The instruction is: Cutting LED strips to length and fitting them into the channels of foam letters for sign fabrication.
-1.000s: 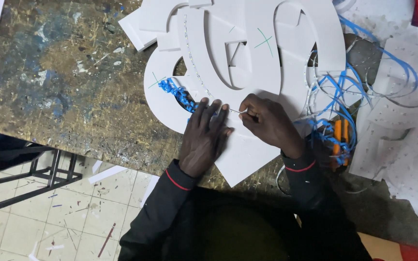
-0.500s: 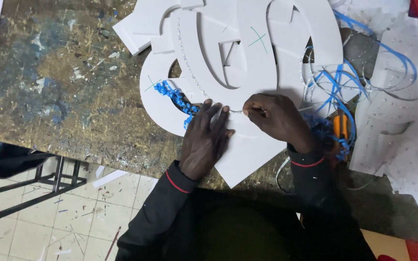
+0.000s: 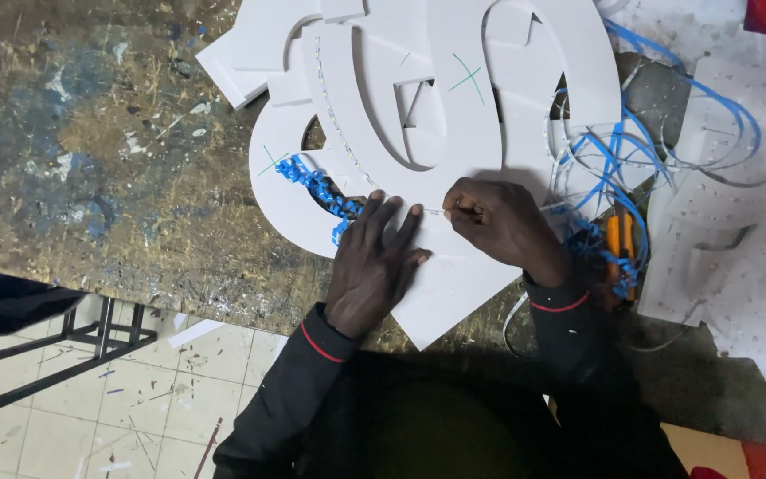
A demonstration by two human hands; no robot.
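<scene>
A large white foam board cut into curved shapes (image 3: 418,98) lies on a paint-stained worktable (image 3: 108,151). My left hand (image 3: 374,266) lies flat on the board's lower part, fingers spread, pressing it down. My right hand (image 3: 498,222) is closed in a pinch on a thin pin or wire at the board's cut edge, just right of my left fingertips. A curled blue strip (image 3: 316,188) lies on the board next to my left hand. A row of small holes runs along the curved edge (image 3: 339,133).
Loose blue wires (image 3: 649,142) tangle to the right of the board, with orange-handled pliers (image 3: 621,253) among them. Another white perforated sheet (image 3: 738,231) covers the table's right side. A tiled floor and a black metal frame (image 3: 55,346) lie below the table's edge.
The view has drifted slightly. My right hand has shifted a little to the right along the cut edge. My left hand stays pressed on the board.
</scene>
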